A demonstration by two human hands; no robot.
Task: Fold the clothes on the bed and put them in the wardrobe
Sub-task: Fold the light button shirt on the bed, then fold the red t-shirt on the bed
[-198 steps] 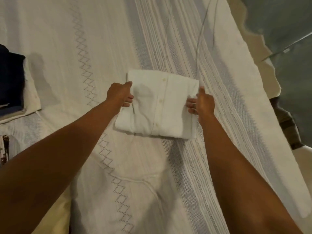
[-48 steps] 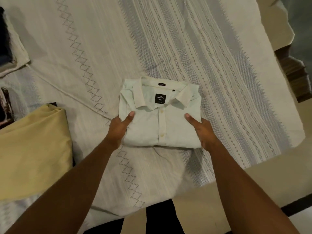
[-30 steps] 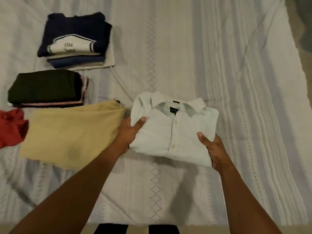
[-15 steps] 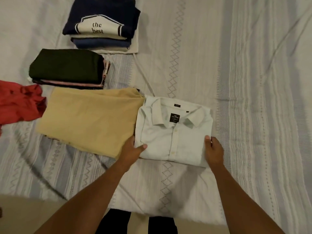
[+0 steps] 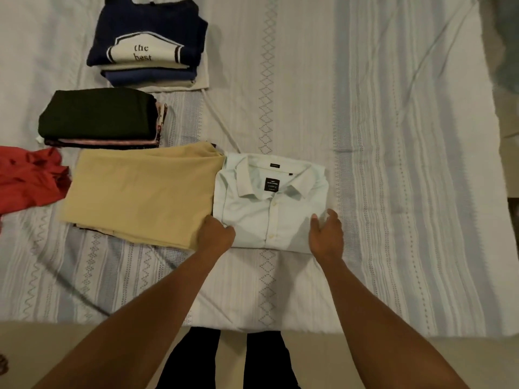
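A folded white collared shirt lies face up on the striped bedspread, its left edge against a folded tan garment. At the shirt's near left corner my left hand has its fingers curled, the tips hidden at the shirt's edge and the thumb on the fabric. My right hand rests at the near right corner with its fingers relaxed on top of the shirt.
A navy stack with a printed top sits at the far left, and a dark green stack lies nearer. A crumpled red garment is at the left edge. The bed's near edge meets the floor.
I carried the folded shirt leftwards and set it down beside the tan garment. My right hand has loosened its grip on the corner.
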